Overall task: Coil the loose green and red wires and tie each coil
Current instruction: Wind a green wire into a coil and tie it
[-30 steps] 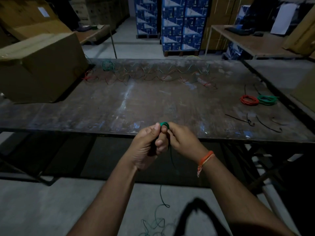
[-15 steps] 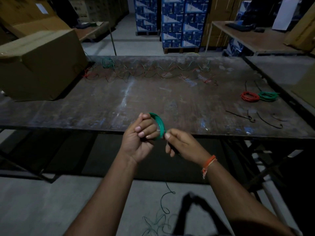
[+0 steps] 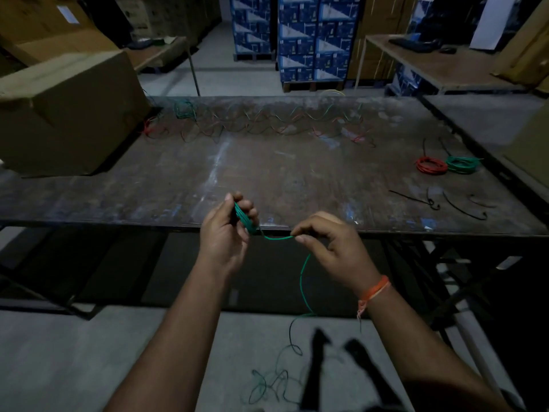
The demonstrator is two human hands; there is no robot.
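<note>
The fingers (image 3: pixel 248 211) of the left hand (image 3: pixel 225 233) are curled round a small green coil (image 3: pixel 244 218), pinching its turns flat against the thumb just above the bench's (image 3: pixel 178 185) near edge. A short span of green wire (image 3: pixel 277 237) runs from the coil across to the right hand (image 3: pixel 329 245), whose thumb and forefinger pinch it while the other fingers curl loosely. Below that pinch the wire drops towards the floor (image 3: pixel 89 352), where the remaining slack (image 3: pixel 273 382) lies in loose, tangled loops.

The step in hand appears to be winding another turn onto the coil. To do it well, the right hand should likely keep light, even tension on the span, so each turn lies beside the others at the same width, and let the wire slide through the pinch instead of dragging the tangle up whole. The left thumb needs to hold the laid turns firmly, or they may spring open. A snag in the floor loops is the probable risk.

Farther off, a finished red coil (image 3: pixel 431 165) and green coil (image 3: pixel 462 164) touch near the bench's right side, black ties (image 3: pixel 416 199) lie nearer, and more loose green and red wires (image 3: pixel 261 123) stretch along the far edge.
</note>
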